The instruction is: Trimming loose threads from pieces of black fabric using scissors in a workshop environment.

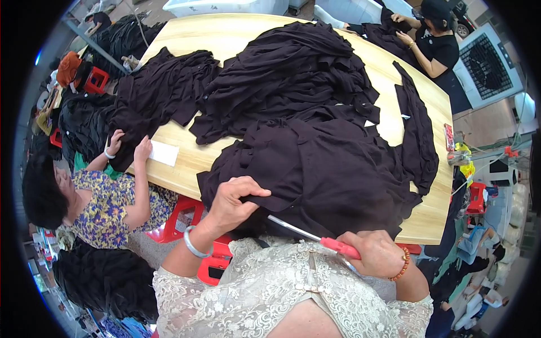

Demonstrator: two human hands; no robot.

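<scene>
A dark, nearly black garment (344, 163) lies heaped on the near side of the table in front of me. My left hand (234, 203) pinches its near edge between thumb and fingers, with the cloth drawn out toward the middle. In my right hand (375, 253) is a red-handled tool (340, 247) with a long, thin metal blade. The blade points up and left, its tip close to the cloth edge just right of my left hand. My right fingers wrap round the handle and partly hide it.
More dark garments (287, 62) are piled across the wooden table (203, 28). At the left, a person in a flowered top (112, 191) handles dark cloth beside a white sheet (163, 153). Another person (437, 45) works at the far right corner. Red stools (183, 219) stand below.
</scene>
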